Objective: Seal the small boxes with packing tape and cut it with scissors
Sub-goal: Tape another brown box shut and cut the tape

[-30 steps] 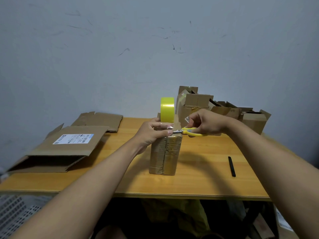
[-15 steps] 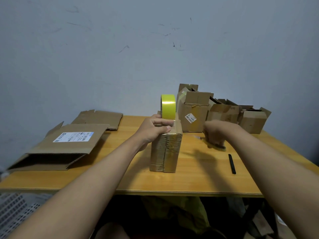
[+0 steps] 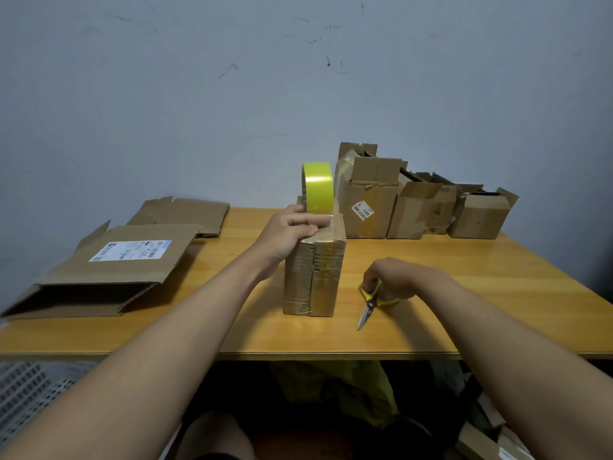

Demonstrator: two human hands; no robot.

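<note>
Right now I see my left hand (image 3: 292,232) gripping the yellow tape roll (image 3: 317,189), which stands on edge on top of the taped box (image 3: 313,277) at the centre of the frame. That box stands upright on the desk (image 3: 481,293). My right hand (image 3: 396,277), lower right of the box, is curled around the yellow handles of the scissors (image 3: 371,303); the blades look closed, point toward the desk's near edge and lie low over the desktop, well apart from the box. Behind, in the upper right, a row of open small boxes (image 3: 421,207) lines the wall (image 3: 232,94), one with a white label. At the left lie a flattened carton (image 3: 112,270) bearing a shipping label and another flat cardboard piece (image 3: 185,214) behind it. A perforated white crate (image 3: 30,390) shows at the lower left, below the desk edge.
</note>
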